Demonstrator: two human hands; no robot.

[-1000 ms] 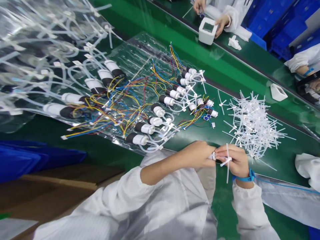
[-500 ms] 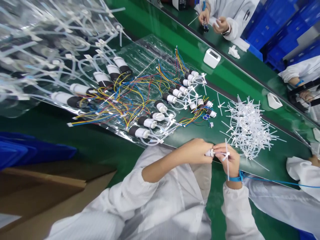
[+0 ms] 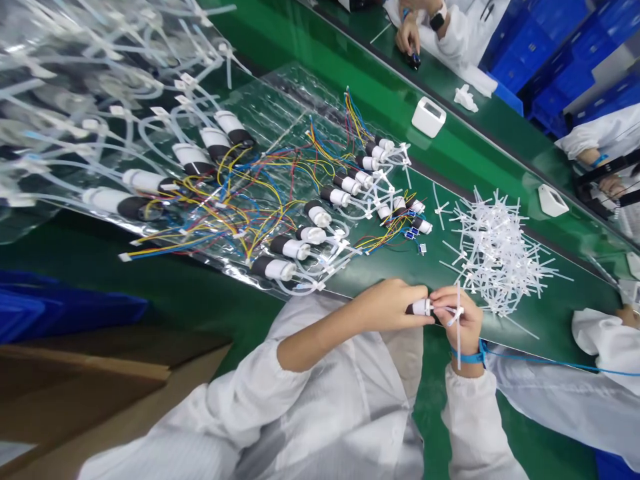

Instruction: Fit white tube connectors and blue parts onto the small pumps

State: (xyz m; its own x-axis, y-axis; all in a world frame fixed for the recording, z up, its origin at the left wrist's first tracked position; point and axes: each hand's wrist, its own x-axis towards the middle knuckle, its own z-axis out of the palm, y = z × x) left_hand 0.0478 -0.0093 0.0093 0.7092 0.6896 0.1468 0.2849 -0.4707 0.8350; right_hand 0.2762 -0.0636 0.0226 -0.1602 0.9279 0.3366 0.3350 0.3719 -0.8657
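Just past the table's near edge, my left hand is closed around a small black-and-white motor pump, its white end pointing right. My right hand pinches a thin white tube with a connector, one end meeting the pump's white end. Whether the tube is seated on the pump's port is hidden by my fingertips. A long straight piece of the tubing stands across my right palm. Beyond my hands lies a heap of white tube pieces. To the left are several pumps with tubes fitted and coloured wires.
Clear plastic sheeting lies under the pumps, with more tubed pumps piled at upper left. A white box-shaped device stands on the green strip. Co-workers' hands work across the bench. A blue wrist cord runs right from my right wrist.
More of the pump, including its black part, now shows between my left fingers. Both hands stay together, my right hand slightly farther right. A co-worker's hands across the bench have shifted.
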